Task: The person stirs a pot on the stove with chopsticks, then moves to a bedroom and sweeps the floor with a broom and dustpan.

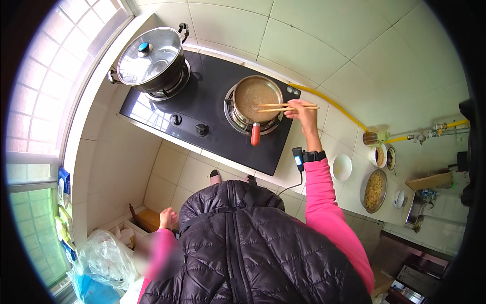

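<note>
My right hand [302,112] is closed around a pair of wooden chopsticks [277,107]. Their tips dip into the cloudy brownish liquid of a small saucepan [279,90] on the right burner. The pan's red handle [255,135] points toward me, and neither hand touches it. Low at my left side, my left hand [168,218] hangs in the air with its fingers loosely bent and apart, holding nothing. A black gas stove [217,81] lies under the pan.
A large pot with a glass lid [152,61] stands on the left burner. Rightward are a white bowl [341,167], a metal dish of yellowish food [374,191] and a yellow gas hose [334,104]. Plastic bags [109,256] sit low at the left, near the window.
</note>
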`<act>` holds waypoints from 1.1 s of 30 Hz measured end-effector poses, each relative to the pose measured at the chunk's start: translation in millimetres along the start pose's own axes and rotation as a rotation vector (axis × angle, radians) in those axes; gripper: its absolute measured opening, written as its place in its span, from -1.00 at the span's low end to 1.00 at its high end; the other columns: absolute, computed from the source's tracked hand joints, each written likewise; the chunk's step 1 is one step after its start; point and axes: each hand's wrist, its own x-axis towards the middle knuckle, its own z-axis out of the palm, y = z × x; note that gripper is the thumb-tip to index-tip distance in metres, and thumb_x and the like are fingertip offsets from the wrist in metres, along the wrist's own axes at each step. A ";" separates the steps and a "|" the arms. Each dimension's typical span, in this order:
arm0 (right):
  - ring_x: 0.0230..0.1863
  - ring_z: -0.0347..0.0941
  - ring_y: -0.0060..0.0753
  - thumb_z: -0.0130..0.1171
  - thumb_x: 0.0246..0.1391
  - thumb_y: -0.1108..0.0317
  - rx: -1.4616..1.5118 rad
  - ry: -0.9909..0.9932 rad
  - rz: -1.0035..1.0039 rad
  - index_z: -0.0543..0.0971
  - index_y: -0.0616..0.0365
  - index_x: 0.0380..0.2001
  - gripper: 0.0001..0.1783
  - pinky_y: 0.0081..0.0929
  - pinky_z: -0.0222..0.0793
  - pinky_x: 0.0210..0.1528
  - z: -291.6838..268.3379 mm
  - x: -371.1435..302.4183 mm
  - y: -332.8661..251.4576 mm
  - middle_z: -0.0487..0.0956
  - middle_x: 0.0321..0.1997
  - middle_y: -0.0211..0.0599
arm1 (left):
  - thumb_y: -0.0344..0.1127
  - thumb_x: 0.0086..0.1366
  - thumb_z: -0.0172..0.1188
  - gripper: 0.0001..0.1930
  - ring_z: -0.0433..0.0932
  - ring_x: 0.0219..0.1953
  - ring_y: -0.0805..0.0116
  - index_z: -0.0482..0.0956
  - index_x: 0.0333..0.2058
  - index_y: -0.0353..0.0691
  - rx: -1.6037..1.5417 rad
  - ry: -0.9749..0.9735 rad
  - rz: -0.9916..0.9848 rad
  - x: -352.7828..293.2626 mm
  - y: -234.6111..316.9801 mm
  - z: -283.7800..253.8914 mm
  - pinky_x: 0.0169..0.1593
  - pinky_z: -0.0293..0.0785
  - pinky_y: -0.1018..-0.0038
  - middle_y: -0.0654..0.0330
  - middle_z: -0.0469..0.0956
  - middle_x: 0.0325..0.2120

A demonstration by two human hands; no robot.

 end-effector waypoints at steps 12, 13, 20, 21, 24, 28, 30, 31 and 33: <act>-0.59 0.55 -0.41 0.13 0.04 0.41 0.094 0.114 -0.227 0.56 0.38 -0.34 -0.80 -0.61 0.53 -0.55 -0.6 -3.0 -1.5 0.59 -0.48 -0.13 | -0.24 0.04 0.14 -0.75 0.57 -0.51 0.05 0.60 -0.54 -0.35 0.658 0.352 0.291 78.5 -102.0 -12.3 -0.35 0.45 0.30 -0.06 0.60 -0.47; -0.56 0.55 -0.40 0.12 0.05 0.41 0.133 -0.009 -0.201 0.56 0.37 -0.32 -0.79 -0.59 0.53 -0.50 -0.4 -2.8 -1.0 0.59 -0.45 -0.13 | -0.23 0.01 0.17 -0.75 0.59 -0.48 0.08 0.61 -0.52 -0.34 0.817 0.324 0.386 77.1 -93.9 -12.0 -0.34 0.45 0.32 -0.05 0.60 -0.48; -0.57 0.55 -0.45 0.12 0.06 0.38 -0.059 0.122 -0.150 0.56 0.36 -0.32 -0.78 -0.63 0.50 -0.53 5.3 -8.4 -0.7 0.59 -0.48 -0.16 | -0.28 -0.01 0.22 -0.70 0.60 -0.28 0.23 0.63 -0.34 -0.38 0.523 0.279 0.424 60.6 -29.5 17.2 -0.17 0.47 0.43 -0.05 0.62 -0.44; -0.55 0.55 -0.44 0.13 0.06 0.38 0.038 0.059 -0.205 0.57 0.36 -0.32 -0.78 -0.62 0.51 -0.50 5.6 -9.4 0.0 0.59 -0.46 -0.15 | -0.32 -0.04 0.24 -0.63 0.59 -0.22 0.20 0.59 -0.23 -0.41 0.463 0.273 0.365 59.0 -23.3 22.9 -0.09 0.45 0.45 -0.06 0.61 -0.32; -0.51 0.56 -0.43 0.14 0.06 0.41 0.163 -0.176 -0.308 0.57 0.36 -0.28 -0.79 -0.61 0.52 -0.46 6.2 -10.6 2.2 0.60 -0.43 -0.17 | -0.35 -0.08 0.26 -0.54 0.57 -0.17 0.16 0.54 -0.13 -0.39 0.471 0.257 0.239 52.4 -12.3 30.4 -0.05 0.43 0.45 -0.07 0.59 -0.24; -0.52 0.57 -0.41 0.15 0.05 0.36 -0.015 0.022 -0.017 0.57 0.36 -0.33 -0.77 -0.60 0.53 -0.50 4.1 -9.1 5.5 0.59 -0.44 -0.13 | -0.36 -0.10 0.26 -0.50 0.54 -0.11 0.16 0.52 -0.11 -0.41 0.457 0.340 0.297 46.2 -9.3 29.9 -0.01 0.41 0.43 -0.09 0.57 -0.21; -0.57 0.55 -0.45 0.14 0.05 0.38 0.058 0.196 -0.189 0.57 0.35 -0.37 -0.80 -0.62 0.51 -0.53 3.6 -7.8 7.0 0.59 -0.48 -0.15 | -0.36 -0.11 0.26 -0.52 0.55 -0.12 0.15 0.55 -0.13 -0.37 0.495 0.330 0.326 43.4 -11.3 26.9 -0.02 0.42 0.42 -0.09 0.57 -0.22; -0.54 0.56 -0.43 0.14 0.06 0.38 0.129 0.097 -0.222 0.56 0.36 -0.33 -0.79 -0.61 0.52 -0.49 4.2 -6.7 7.2 0.59 -0.45 -0.15 | -0.35 -0.11 0.26 -0.53 0.56 -0.13 0.15 0.56 -0.14 -0.36 0.520 0.335 0.289 42.0 -12.4 25.8 -0.02 0.42 0.41 -0.08 0.58 -0.23; -0.49 0.56 -0.41 0.12 0.07 0.40 0.181 -0.125 -0.273 0.56 0.35 -0.28 -0.78 -0.58 0.53 -0.41 4.9 -5.6 7.1 0.59 -0.40 -0.16 | -0.37 -0.12 0.25 -0.57 0.57 -0.16 0.14 0.58 -0.16 -0.32 0.592 0.356 0.267 38.4 -16.0 23.4 -0.04 0.44 0.40 -0.06 0.59 -0.27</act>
